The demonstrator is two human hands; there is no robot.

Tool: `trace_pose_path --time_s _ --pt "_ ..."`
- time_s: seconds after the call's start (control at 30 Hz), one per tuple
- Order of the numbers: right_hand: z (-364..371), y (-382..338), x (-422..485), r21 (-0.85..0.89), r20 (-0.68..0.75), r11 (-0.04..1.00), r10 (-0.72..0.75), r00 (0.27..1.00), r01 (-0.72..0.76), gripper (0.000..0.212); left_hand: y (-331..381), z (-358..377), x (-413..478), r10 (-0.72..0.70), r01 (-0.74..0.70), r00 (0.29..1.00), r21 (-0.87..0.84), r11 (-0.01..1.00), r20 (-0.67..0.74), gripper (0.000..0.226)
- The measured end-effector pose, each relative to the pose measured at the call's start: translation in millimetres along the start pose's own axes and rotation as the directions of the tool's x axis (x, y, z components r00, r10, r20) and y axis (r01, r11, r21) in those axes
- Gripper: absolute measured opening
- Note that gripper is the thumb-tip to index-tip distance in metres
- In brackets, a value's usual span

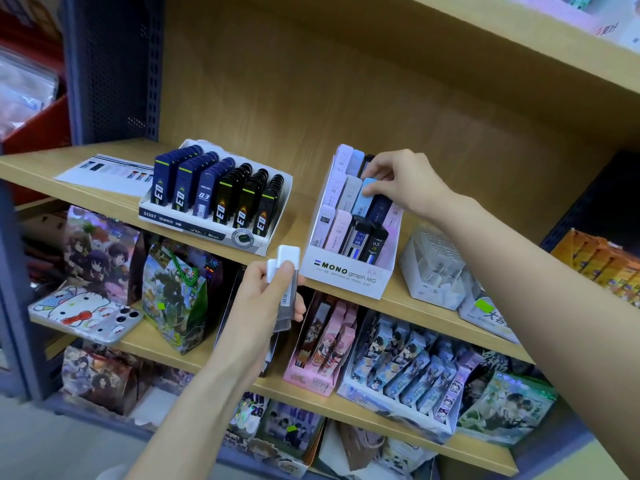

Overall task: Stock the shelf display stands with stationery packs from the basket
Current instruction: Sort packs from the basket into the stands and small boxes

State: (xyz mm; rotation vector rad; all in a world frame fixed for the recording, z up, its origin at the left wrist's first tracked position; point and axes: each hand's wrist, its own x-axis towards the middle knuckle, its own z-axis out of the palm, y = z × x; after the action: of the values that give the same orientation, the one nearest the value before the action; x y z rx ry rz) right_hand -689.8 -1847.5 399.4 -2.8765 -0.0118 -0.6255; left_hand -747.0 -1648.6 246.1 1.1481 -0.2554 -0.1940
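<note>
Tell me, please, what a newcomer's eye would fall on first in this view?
Probably the two hands: the right hand pinches a light blue pack in the white MONO stand, while the left hand grips white-capped packs in front of the shelf edge. Left of that stand, the tray of navy and black packs stands out too.

— Anything worn on the arms?
— Both are bare: left forearm at lower left, right forearm at the right edge.
— And the grips?
— Left grip and right grip are bare too. The left thumbnail is short and plain.
</note>
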Motion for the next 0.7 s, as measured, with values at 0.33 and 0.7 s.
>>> trace_pose_path --time_s 0.33,0.7 --pt "17 -7 -27 -0.203 -0.206 0.976 -0.127 0.970 0.084 0.032 -2 1 -1 -0.052 0.060 0.996 -0.105 0.993 0.077 0.025" --pt "21 -20 -155 0.399 0.318 0.916 -0.090 0.944 -0.047 0.017 -26 27 -30 -0.120 0.068 0.895 0.135 0.989 0.430 0.037"
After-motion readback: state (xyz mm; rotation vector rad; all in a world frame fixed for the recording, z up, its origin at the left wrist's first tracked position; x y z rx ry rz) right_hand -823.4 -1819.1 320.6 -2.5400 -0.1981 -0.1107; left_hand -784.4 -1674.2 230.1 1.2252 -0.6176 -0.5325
